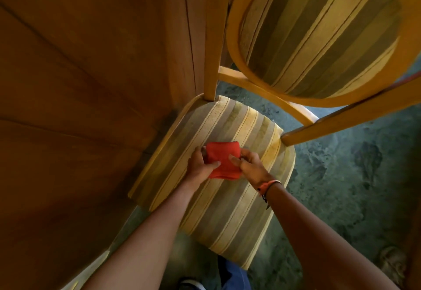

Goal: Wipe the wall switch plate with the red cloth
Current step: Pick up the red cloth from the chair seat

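A folded red cloth (224, 157) is held just above the striped seat of a wooden chair (232, 210). My left hand (199, 165) grips its left edge, thumb on top. My right hand (247, 163) pinches its right side, with a bracelet on that wrist. No wall switch plate shows in this view.
A tall wooden panel or door (91, 84) fills the left side, close against the chair. The chair's oval striped backrest (319, 34) rises at the upper right. Rough grey-green floor (353, 175) lies to the right. A foot and blue trouser leg (232, 276) are under the seat's front edge.
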`<action>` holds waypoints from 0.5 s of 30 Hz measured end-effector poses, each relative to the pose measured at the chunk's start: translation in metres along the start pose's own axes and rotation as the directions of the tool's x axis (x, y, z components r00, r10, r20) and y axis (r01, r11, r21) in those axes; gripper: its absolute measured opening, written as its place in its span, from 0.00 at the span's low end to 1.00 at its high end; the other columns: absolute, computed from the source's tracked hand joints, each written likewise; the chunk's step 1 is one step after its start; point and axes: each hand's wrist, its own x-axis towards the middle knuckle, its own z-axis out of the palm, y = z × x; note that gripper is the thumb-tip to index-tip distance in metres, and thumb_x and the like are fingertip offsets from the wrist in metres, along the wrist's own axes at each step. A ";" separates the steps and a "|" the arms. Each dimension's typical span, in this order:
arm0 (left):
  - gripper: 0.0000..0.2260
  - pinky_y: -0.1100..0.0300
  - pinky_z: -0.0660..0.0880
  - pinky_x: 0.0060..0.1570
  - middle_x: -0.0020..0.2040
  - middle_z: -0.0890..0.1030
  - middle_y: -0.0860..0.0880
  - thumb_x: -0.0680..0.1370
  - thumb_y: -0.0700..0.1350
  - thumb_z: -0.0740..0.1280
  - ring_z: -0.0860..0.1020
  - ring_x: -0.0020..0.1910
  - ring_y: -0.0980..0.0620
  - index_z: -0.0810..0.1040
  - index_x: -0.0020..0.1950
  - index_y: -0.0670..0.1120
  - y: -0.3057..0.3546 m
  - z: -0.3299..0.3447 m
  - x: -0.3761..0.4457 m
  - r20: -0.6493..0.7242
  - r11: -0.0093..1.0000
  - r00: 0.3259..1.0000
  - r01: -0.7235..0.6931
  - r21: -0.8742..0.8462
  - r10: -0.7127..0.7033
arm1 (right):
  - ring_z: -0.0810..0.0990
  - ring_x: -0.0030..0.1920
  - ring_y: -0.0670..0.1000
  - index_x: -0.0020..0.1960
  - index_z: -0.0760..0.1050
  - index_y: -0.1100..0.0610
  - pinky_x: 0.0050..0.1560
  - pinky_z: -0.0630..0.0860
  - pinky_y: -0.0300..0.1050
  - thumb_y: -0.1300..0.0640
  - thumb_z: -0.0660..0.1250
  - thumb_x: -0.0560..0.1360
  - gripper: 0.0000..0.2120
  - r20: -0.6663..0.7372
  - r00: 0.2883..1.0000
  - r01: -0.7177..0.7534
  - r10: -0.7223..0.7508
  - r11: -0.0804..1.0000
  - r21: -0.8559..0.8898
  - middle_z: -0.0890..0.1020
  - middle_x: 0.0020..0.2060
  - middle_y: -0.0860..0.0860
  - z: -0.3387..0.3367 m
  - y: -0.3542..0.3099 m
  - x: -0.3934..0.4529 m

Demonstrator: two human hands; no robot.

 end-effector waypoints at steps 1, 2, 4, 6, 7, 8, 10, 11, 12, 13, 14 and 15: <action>0.28 0.49 0.76 0.64 0.66 0.78 0.45 0.73 0.39 0.76 0.78 0.63 0.45 0.69 0.71 0.44 0.006 -0.006 -0.005 0.020 1.000 1.000 -0.020 -0.023 0.020 | 0.81 0.64 0.69 0.67 0.77 0.67 0.68 0.77 0.68 0.61 0.66 0.83 0.15 0.022 1.000 0.015 -0.015 1.000 0.018 0.83 0.62 0.67 0.000 -0.007 -0.004; 0.27 0.47 0.76 0.66 0.66 0.79 0.43 0.74 0.39 0.76 0.79 0.63 0.44 0.70 0.70 0.43 0.015 -0.012 -0.012 0.023 0.998 0.999 -0.040 -0.043 0.041 | 0.81 0.65 0.69 0.68 0.77 0.67 0.69 0.76 0.68 0.62 0.66 0.83 0.16 0.043 0.998 0.036 -0.037 0.999 0.037 0.83 0.63 0.67 0.000 -0.016 -0.009; 0.24 0.46 0.77 0.65 0.64 0.81 0.42 0.74 0.39 0.76 0.80 0.62 0.44 0.74 0.68 0.43 0.036 -0.024 -0.028 -0.013 0.995 0.997 -0.079 -0.062 0.078 | 0.80 0.66 0.70 0.70 0.75 0.68 0.71 0.75 0.67 0.63 0.65 0.83 0.17 0.064 0.994 0.082 -0.087 0.994 0.073 0.81 0.65 0.68 0.001 -0.037 -0.019; 0.21 0.49 0.79 0.63 0.62 0.82 0.42 0.73 0.39 0.76 0.81 0.60 0.45 0.77 0.65 0.44 0.060 -0.037 -0.044 -0.044 0.987 0.989 -0.143 -0.079 0.139 | 0.80 0.67 0.66 0.71 0.74 0.67 0.72 0.76 0.64 0.63 0.66 0.82 0.18 0.058 0.989 0.127 -0.133 0.987 0.099 0.81 0.66 0.67 0.004 -0.064 -0.029; 0.19 0.53 0.80 0.60 0.61 0.83 0.43 0.73 0.38 0.76 0.82 0.58 0.47 0.78 0.64 0.44 0.071 -0.044 -0.055 -0.056 0.979 0.983 -0.179 -0.094 0.174 | 0.81 0.66 0.63 0.71 0.75 0.66 0.70 0.77 0.62 0.63 0.67 0.82 0.19 0.054 0.986 0.150 -0.156 0.983 0.107 0.81 0.67 0.65 0.006 -0.078 -0.036; 0.18 0.57 0.80 0.58 0.60 0.83 0.43 0.74 0.38 0.76 0.82 0.56 0.49 0.79 0.63 0.44 0.086 -0.055 -0.070 -0.077 0.969 0.974 -0.222 -0.104 0.215 | 0.82 0.66 0.62 0.71 0.75 0.65 0.70 0.78 0.61 0.63 0.67 0.82 0.19 0.059 0.979 0.187 -0.195 0.975 0.117 0.82 0.66 0.64 0.011 -0.097 -0.047; 0.18 0.65 0.80 0.51 0.57 0.83 0.45 0.74 0.39 0.75 0.82 0.51 0.52 0.79 0.63 0.42 0.112 -0.073 -0.093 -0.125 0.956 0.956 -0.277 -0.101 0.264 | 0.82 0.66 0.61 0.71 0.75 0.64 0.69 0.78 0.61 0.62 0.68 0.82 0.19 0.082 0.961 0.253 -0.266 0.958 0.135 0.83 0.65 0.62 0.018 -0.128 -0.063; 0.17 0.70 0.79 0.46 0.55 0.82 0.46 0.74 0.39 0.76 0.81 0.48 0.54 0.79 0.62 0.41 0.126 -0.083 -0.106 -0.156 0.944 0.943 -0.313 -0.105 0.295 | 0.83 0.65 0.61 0.71 0.75 0.64 0.69 0.78 0.61 0.62 0.68 0.82 0.18 0.098 0.947 0.290 -0.305 0.946 0.146 0.83 0.64 0.61 0.023 -0.145 -0.074; 0.16 0.74 0.78 0.42 0.53 0.82 0.47 0.74 0.40 0.76 0.80 0.46 0.56 0.80 0.61 0.41 0.137 -0.092 -0.120 -0.183 0.930 0.928 -0.349 -0.116 0.326 | 0.83 0.65 0.60 0.71 0.76 0.64 0.69 0.79 0.61 0.62 0.68 0.82 0.18 0.112 0.933 0.323 -0.342 0.933 0.158 0.84 0.64 0.60 0.027 -0.160 -0.085; 0.15 0.75 0.77 0.39 0.52 0.82 0.48 0.74 0.41 0.76 0.80 0.46 0.58 0.79 0.59 0.43 0.147 -0.100 -0.133 -0.207 0.916 0.913 -0.382 -0.125 0.352 | 0.83 0.65 0.61 0.70 0.76 0.64 0.68 0.79 0.61 0.62 0.68 0.82 0.18 0.123 0.918 0.357 -0.378 0.919 0.166 0.84 0.63 0.60 0.030 -0.175 -0.096; 0.14 0.76 0.76 0.38 0.51 0.82 0.51 0.74 0.43 0.76 0.79 0.46 0.60 0.78 0.57 0.45 0.157 -0.107 -0.146 -0.227 0.902 0.897 -0.412 -0.129 0.378 | 0.83 0.65 0.61 0.70 0.76 0.64 0.68 0.80 0.61 0.62 0.67 0.82 0.18 0.138 0.899 0.392 -0.415 0.905 0.166 0.84 0.63 0.61 0.033 -0.189 -0.105; 0.14 0.76 0.76 0.37 0.50 0.81 0.53 0.74 0.45 0.76 0.78 0.47 0.61 0.78 0.57 0.47 0.168 -0.115 -0.163 -0.250 0.886 0.879 -0.445 -0.128 0.405 | 0.84 0.64 0.61 0.70 0.76 0.63 0.66 0.80 0.61 0.61 0.67 0.82 0.18 0.157 0.877 0.431 -0.454 0.888 0.161 0.84 0.63 0.61 0.036 -0.206 -0.117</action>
